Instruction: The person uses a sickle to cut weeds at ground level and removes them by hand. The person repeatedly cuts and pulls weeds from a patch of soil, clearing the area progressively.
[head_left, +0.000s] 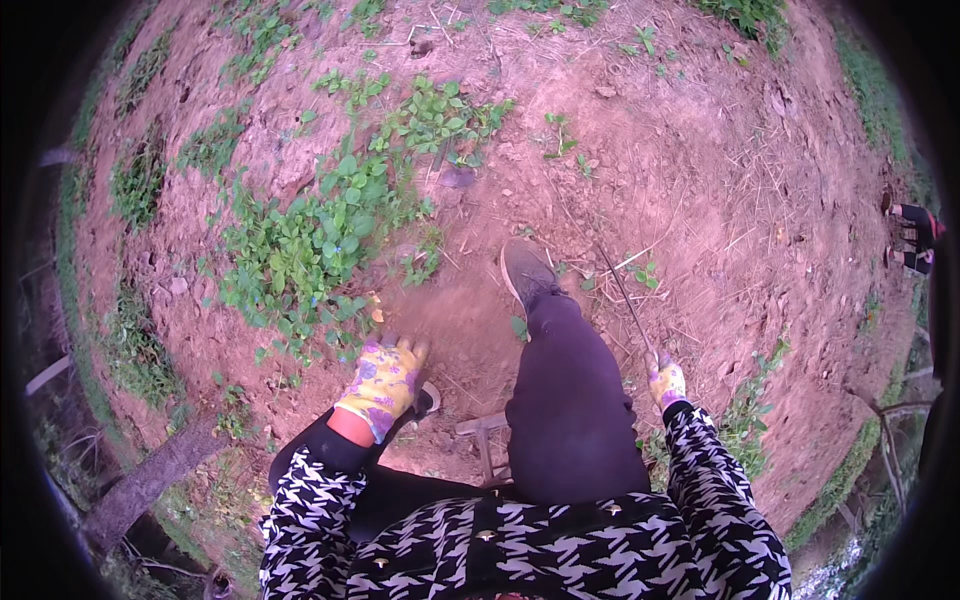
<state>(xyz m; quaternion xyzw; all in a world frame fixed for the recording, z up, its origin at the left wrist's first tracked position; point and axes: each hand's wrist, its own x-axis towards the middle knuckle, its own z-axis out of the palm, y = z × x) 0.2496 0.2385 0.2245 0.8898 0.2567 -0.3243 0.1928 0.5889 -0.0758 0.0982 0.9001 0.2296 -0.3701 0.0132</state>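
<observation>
My left hand (384, 375), in a yellow glove with purple flowers, is held low over the reddish soil by my left knee, its fingers pointing away from me; I see nothing held in it. Just beyond its fingertips grows a patch of leafy green weeds (300, 244) with small blue flowers. My right hand (663, 377), in a matching glove, is closed around the near end of a thin dark stick (619, 281). The stick slants up and left, past my right shoe (527, 268), towards a small seedling (559, 136). Its far end is hard to make out against the soil.
Part of a wooden stool or frame (484, 435) shows between my legs. A tree trunk (154, 480) stands at the lower left. More weeds (431, 116) and dry straw lie ahead. Another person's legs (911, 236) show at the far right, and bare branches (889, 442) at the lower right.
</observation>
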